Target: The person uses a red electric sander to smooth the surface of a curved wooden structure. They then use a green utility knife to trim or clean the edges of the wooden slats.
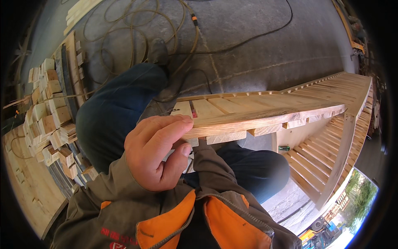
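My left hand (155,151) is closed on the near left corner of a slatted wooden panel (244,118), its fingers over the top edge and its thumb below. Pale slats run across the panel, and their cut ends stick out under the long side rail. My right sleeve (211,164) reaches up beneath the panel, which hides my right hand. Between two slats near my left fingers shows a small dark red thing (193,110), too small to name.
A larger slatted wooden frame (348,124) stands at the right. Near it lies a green handle (284,148). Stacked wood blocks (49,112) fill the left side. A coiled hose (132,25) and a dark cable (248,46) lie on the concrete floor, beyond my bent knees.
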`<control>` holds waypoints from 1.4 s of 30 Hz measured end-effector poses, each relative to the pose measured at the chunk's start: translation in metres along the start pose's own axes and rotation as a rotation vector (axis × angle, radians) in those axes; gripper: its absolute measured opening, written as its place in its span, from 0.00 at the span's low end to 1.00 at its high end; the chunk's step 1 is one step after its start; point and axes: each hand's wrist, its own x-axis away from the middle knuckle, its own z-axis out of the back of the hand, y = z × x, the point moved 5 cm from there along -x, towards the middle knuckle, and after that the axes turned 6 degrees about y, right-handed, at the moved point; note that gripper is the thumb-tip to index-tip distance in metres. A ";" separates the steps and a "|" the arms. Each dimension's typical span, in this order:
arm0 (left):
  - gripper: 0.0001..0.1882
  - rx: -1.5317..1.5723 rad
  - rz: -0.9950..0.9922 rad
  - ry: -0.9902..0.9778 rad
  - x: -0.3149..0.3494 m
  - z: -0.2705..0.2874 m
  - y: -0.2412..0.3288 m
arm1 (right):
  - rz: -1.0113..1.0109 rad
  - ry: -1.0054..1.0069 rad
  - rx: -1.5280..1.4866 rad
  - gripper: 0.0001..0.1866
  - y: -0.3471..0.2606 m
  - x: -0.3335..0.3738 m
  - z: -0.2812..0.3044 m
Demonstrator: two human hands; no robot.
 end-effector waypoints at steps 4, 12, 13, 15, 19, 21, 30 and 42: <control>0.20 -0.004 0.011 -0.009 -0.002 -0.001 0.001 | -0.025 -0.015 0.006 0.29 0.007 0.003 0.001; 0.20 0.002 -0.019 -0.090 -0.001 0.002 -0.001 | -0.051 -0.036 0.007 0.30 0.010 0.006 0.001; 0.20 0.004 -0.011 -0.089 -0.001 0.001 -0.001 | -0.054 -0.038 0.007 0.30 0.011 0.006 0.001; 0.19 0.009 0.010 -0.091 -0.001 0.001 0.000 | -0.057 -0.041 0.007 0.30 0.012 0.007 0.001; 0.20 0.005 0.028 -0.083 0.001 0.001 0.000 | -0.068 -0.045 0.008 0.30 0.014 0.008 0.003; 0.20 0.000 0.024 -0.081 0.002 0.001 0.000 | -0.070 -0.048 0.007 0.30 0.014 0.008 0.003; 0.20 -0.019 0.037 -0.021 -0.002 0.002 -0.003 | -0.078 -0.065 0.016 0.30 0.013 0.002 0.001; 0.21 0.044 0.014 0.037 -0.005 0.001 -0.012 | -0.123 -0.099 0.017 0.30 0.022 0.000 -0.003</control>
